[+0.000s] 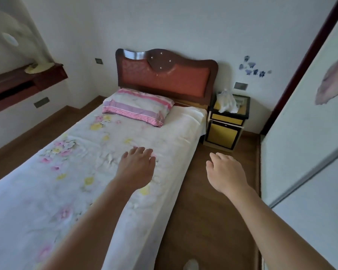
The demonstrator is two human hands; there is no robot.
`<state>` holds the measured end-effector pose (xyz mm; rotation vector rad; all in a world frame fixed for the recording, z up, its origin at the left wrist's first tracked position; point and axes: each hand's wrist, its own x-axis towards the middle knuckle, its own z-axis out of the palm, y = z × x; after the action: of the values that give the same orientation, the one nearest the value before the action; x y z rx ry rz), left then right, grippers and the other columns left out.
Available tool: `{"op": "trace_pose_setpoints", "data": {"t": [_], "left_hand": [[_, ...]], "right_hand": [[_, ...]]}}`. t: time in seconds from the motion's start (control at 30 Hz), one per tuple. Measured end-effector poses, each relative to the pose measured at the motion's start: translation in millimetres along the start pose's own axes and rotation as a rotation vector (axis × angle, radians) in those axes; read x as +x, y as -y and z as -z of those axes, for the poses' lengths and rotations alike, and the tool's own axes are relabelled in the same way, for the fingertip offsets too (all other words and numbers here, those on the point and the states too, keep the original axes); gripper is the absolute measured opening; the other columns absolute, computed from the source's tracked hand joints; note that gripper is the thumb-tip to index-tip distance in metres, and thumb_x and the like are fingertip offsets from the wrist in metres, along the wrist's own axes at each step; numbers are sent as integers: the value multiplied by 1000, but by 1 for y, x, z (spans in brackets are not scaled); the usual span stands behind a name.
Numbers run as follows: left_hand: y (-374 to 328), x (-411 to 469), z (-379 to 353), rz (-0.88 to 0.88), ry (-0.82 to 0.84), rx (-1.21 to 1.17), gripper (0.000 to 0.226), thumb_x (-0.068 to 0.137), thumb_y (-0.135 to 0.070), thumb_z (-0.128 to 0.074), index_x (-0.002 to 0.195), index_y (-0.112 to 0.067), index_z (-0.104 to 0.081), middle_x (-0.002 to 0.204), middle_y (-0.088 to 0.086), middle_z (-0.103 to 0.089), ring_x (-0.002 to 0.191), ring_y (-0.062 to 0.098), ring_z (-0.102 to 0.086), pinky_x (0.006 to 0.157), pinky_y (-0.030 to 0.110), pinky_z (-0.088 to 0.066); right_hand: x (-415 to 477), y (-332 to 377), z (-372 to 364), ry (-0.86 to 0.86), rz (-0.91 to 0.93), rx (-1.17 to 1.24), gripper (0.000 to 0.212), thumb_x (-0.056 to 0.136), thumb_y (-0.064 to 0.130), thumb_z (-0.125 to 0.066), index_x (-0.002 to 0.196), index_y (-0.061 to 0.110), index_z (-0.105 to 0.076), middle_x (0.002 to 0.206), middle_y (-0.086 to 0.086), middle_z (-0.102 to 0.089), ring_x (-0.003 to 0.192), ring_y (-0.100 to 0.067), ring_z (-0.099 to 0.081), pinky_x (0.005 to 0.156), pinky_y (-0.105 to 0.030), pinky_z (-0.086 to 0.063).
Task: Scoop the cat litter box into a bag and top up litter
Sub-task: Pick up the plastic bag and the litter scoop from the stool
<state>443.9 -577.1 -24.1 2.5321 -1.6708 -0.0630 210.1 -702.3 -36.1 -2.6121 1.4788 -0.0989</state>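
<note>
No litter box, scoop or litter is in view. A crumpled white plastic bag sits on top of a yellow and black nightstand to the right of the bed's headboard. My left hand is stretched forward over the right part of the floral bed sheet, fingers apart, holding nothing. My right hand reaches out over the wooden floor strip beside the bed, fingers loosely curled, and it holds nothing.
A single bed with a striped pillow and red headboard fills the left. A narrow wooden floor aisle runs between the bed and a white sliding wardrobe door. A fan stands on a shelf at far left.
</note>
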Motion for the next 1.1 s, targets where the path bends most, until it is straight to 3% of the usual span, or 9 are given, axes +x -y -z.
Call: {"op": "trace_pose_setpoints", "data": {"t": [0.17, 0.6, 0.73, 1.1], "left_hand": [[-28, 101, 1, -56, 10, -13, 45, 101, -37, -30, 139, -21, -48, 141, 1, -53, 133, 24, -43, 108, 42, -34], [-80, 333, -19, -200, 64, -41, 47, 101, -42, -30, 141, -23, -44, 147, 0, -48, 134, 24, -44, 111, 45, -34], [-87, 421, -27, -254, 88, -39, 47, 102, -44, -28, 141, -24, -43, 148, -1, -46, 136, 24, -42, 115, 48, -28], [-148, 611, -29, -432, 120, -49, 45, 103, -40, -28, 142, -23, -43, 148, 0, -46, 138, 21, -39, 113, 43, -31]], "right_hand": [[83, -39, 11, -13, -65, 6, 51, 104, 39, -21, 147, 20, -40, 151, -1, -45, 140, -23, -40, 115, -39, -34], [264, -114, 22, -9, -204, -28, 47, 104, 39, -25, 140, 19, -48, 140, -1, -55, 127, -22, -51, 104, -37, -44], [334, -132, 20, -24, -261, -40, 47, 104, 38, -25, 138, 18, -49, 137, -2, -57, 124, -22, -53, 101, -36, -45], [469, -197, 28, -24, -449, -13, 50, 104, 41, -25, 147, 21, -40, 149, 0, -46, 134, -22, -46, 109, -37, -38]]}}
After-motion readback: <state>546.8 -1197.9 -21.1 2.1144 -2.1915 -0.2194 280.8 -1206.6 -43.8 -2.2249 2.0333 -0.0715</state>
